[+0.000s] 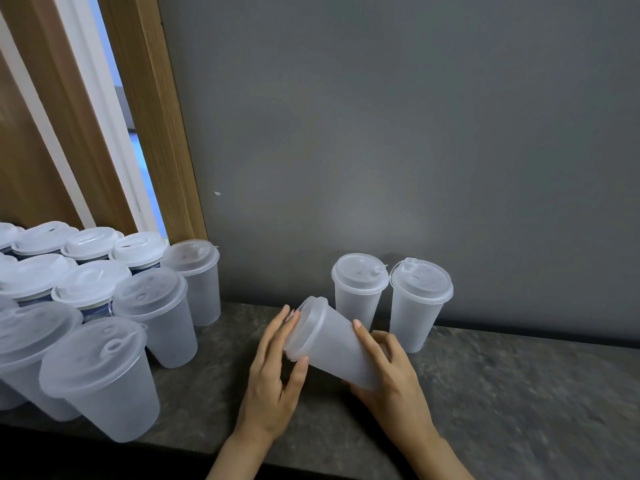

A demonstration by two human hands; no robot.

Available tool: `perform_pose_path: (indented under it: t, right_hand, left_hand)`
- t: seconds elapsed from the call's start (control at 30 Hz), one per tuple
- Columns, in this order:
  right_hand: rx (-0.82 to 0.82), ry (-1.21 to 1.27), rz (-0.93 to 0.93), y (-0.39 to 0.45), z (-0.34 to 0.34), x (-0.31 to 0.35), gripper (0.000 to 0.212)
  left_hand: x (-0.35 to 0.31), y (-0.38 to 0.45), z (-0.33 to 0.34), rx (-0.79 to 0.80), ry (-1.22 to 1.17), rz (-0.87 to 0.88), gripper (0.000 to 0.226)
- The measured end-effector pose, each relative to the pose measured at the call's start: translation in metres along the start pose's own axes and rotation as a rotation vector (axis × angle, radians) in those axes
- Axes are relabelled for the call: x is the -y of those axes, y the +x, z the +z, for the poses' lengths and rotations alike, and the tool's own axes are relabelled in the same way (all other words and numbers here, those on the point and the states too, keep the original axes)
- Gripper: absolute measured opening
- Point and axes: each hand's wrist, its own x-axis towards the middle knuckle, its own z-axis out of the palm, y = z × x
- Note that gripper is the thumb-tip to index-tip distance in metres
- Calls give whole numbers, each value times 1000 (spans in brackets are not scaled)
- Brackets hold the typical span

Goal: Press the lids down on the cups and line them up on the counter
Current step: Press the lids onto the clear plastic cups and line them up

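A frosted plastic cup point(341, 351) with a lid point(306, 329) is held tilted above the counter, lid end pointing up and left. My right hand point(394, 372) grips the cup's body from below and the right. My left hand point(277, 362) lies flat against the lid, fingers straight, thumb under the rim. Two lidded cups point(358, 299) point(417, 306) stand upright side by side against the wall, just behind the held cup.
Several lidded cups point(104, 375) crowd the counter's left end, some stacked on others. The dark stone counter point(519, 393) runs to the right along a grey wall point(381, 133). A wooden door frame point(152, 116) stands at the left.
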Motion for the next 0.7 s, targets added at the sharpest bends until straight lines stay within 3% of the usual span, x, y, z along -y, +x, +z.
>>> perform_pose_path:
  t: [0.13,0.27,0.53,0.7]
  right_hand:
    - [52,25,37,-1,1,2,116]
    - [137,73,92,-3,1,1,92]
    - [148,58,132,0,-1,-2,78]
    - [62,-32,48,0,1,-2,86]
  left_hand:
    - [-2,4,-1,-130,66,15,42]
    - [1,2,0,-194,4,7,36]
    - [-2,1,1,-127,10,97,51]
    - [-1,-1,0,-79,84,28,44]
